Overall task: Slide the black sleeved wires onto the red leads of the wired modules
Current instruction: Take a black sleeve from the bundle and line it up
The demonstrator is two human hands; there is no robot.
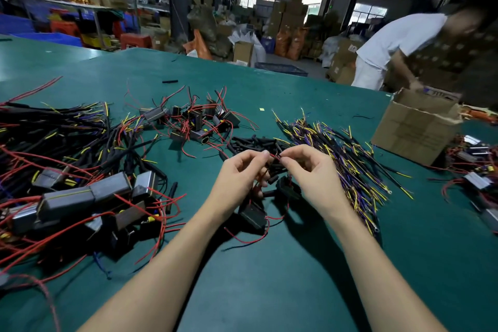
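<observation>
- Head view: both hands up over the green table (269, 277), fingertips nearly meeting — the left hand (242, 170) and the right hand (307, 167) each pinch a thin red lead (275, 157) between thumb and forefinger.
- Below them dangles a black wired module (253, 214), its red wires trailing onto the mat.
- Just behind the hands, a pile of short black sleeves (253, 143); to the right, the black sleeved wires (345, 153) with yellow and purple ends.
- Left side — a heap of modules (80, 197); far right, a cardboard box (415, 129).
</observation>
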